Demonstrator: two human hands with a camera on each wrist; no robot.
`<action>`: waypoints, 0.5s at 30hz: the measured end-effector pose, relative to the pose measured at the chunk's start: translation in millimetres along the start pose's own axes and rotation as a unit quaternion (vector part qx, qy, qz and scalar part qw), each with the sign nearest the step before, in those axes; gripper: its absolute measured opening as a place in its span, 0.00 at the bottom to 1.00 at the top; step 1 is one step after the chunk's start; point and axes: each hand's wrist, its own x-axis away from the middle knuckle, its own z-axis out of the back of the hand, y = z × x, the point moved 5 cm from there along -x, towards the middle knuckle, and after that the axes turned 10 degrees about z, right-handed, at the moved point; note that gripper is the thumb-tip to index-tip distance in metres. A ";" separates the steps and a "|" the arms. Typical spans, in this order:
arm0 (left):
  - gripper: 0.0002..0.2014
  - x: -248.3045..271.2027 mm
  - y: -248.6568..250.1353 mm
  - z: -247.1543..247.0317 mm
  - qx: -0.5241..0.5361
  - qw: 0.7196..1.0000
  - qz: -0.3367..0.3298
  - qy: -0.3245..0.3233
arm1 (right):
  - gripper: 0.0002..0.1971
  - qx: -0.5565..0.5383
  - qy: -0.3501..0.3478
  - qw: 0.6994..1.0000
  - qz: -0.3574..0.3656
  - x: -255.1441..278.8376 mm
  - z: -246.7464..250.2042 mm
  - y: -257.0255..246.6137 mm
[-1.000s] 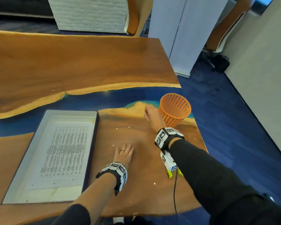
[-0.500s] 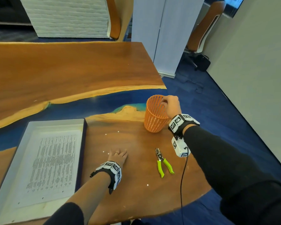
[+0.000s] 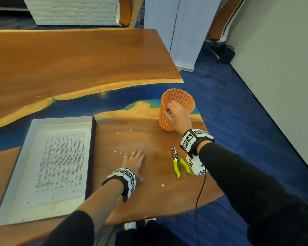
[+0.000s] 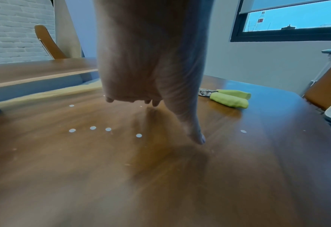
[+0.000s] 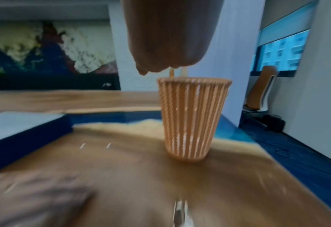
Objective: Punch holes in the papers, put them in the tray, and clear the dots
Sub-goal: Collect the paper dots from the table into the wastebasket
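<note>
At the left of the head view the punched papers (image 3: 60, 167) lie in the tray (image 3: 16, 176), and at lower centre the left hand (image 3: 133, 159) still rests flat, fingers straight, beside the loose dots (image 3: 117, 152). The right hand (image 3: 176, 116) has dragged the orange basket (image 3: 182, 100) from the table's far right edge in toward centre right, fingers curled on its rim. The bin now sits nearer the dots, so clearing them probably comes next.

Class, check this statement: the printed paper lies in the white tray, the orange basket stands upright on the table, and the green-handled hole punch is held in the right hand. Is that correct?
One part is wrong: the green-handled hole punch is not held. It lies on the table, beside the right wrist, as the head view shows. The right hand is at the orange basket. The printed paper does lie in the white tray, and the basket stands upright.
</note>
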 end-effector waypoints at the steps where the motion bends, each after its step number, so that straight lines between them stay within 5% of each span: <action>1: 0.58 2.0 4.7 -2.3 0.012 1.000 -0.006 0.002 | 0.05 0.001 -0.025 1.000 0.009 12.9 -12.1 -7.0; 10: 0.62 22.0 43.3 -32.9 0.020 0.999 -0.034 -0.022 | 0.09 -0.053 -0.296 0.950 -0.085 160.7 -102.4 -24.6; 15: 0.65 28.6 53.9 -36.6 0.004 1.000 -0.016 -0.018 | 0.07 -0.115 -0.330 0.931 -0.107 207.6 -113.3 -27.6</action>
